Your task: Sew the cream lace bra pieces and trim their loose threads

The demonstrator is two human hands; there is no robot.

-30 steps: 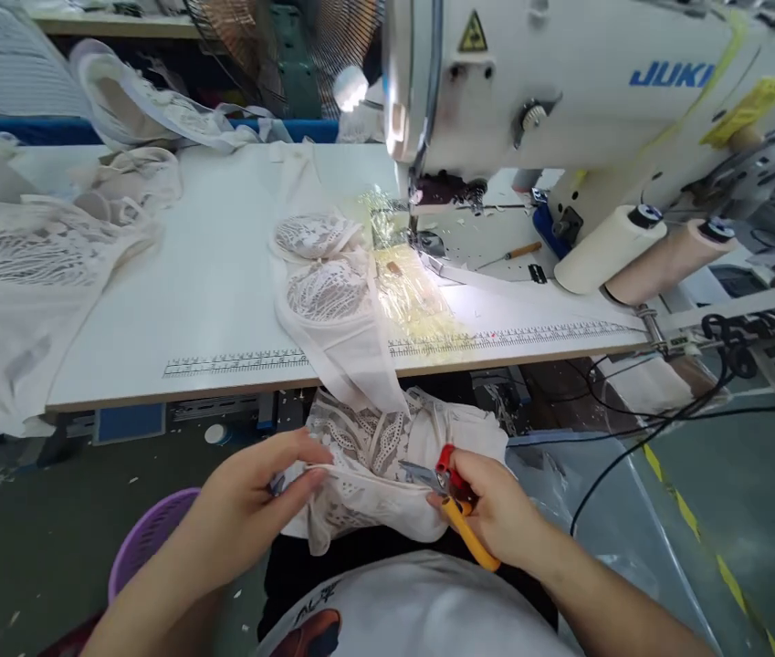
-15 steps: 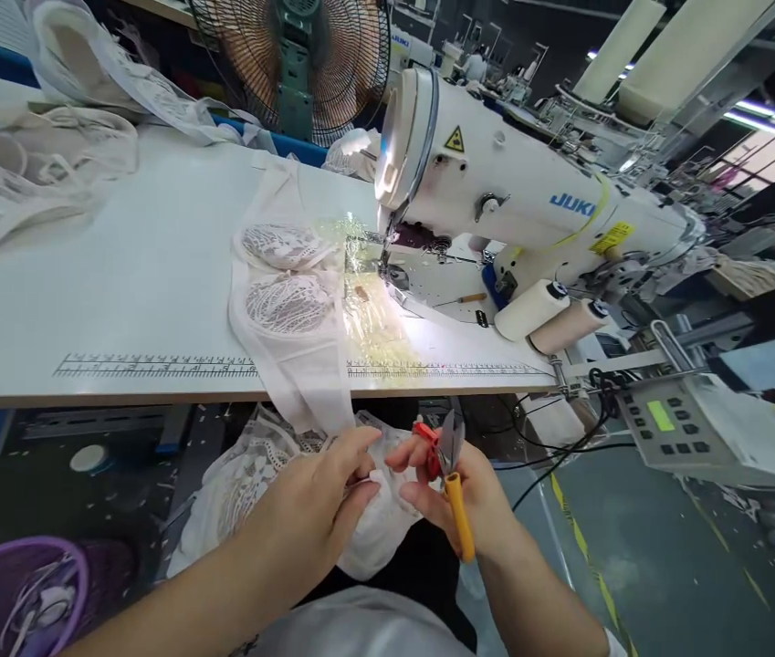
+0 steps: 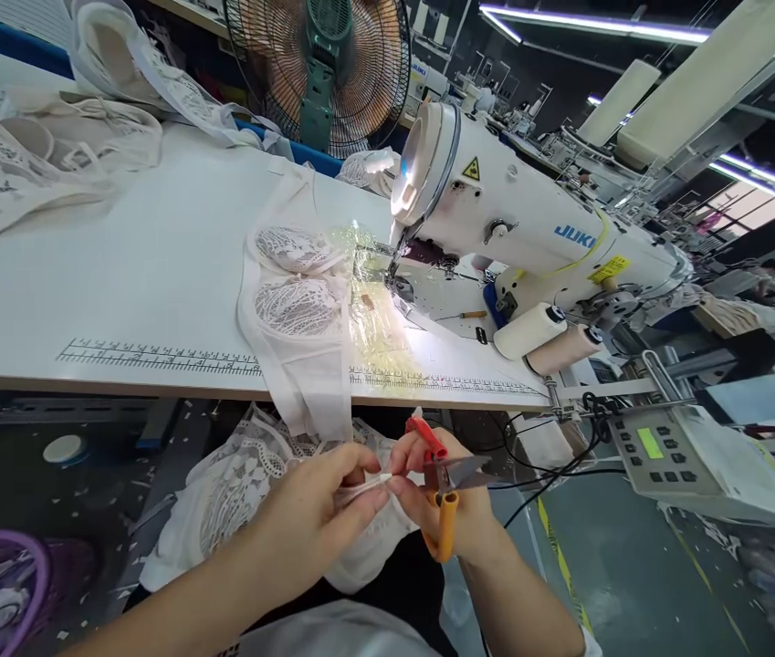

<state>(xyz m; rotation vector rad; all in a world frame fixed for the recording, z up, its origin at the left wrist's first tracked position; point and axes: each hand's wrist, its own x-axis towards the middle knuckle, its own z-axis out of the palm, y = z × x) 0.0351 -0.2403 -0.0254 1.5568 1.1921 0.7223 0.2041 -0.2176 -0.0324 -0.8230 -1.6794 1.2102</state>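
Observation:
My left hand [image 3: 336,502] pinches a narrow white strap [image 3: 365,485] between thumb and fingers. Touching the same strap's end, the thumb and fingertips of my right hand [image 3: 452,484] are pressed together. Scissors with red and orange handles [image 3: 446,520] hang on my right hand, their blades pointing right. White lace garments [image 3: 240,474] lie over my lap beneath both hands. A white lace bra [image 3: 298,306] rests on the table, its band hanging over the front edge towards my hands.
The white table [image 3: 174,265] carries a JUKI sewing machine [image 3: 524,205], thread cones [image 3: 530,330] and more white garments [image 3: 10,173]. A fan [image 3: 319,87] stands behind. At lower left is a purple basket [image 3: 41,584]; a control box [image 3: 661,456] hangs at right.
My fingertips have come together on the strap. The scissors have turned in my right hand, so their blades point right instead of up. The camera view has shifted slightly.

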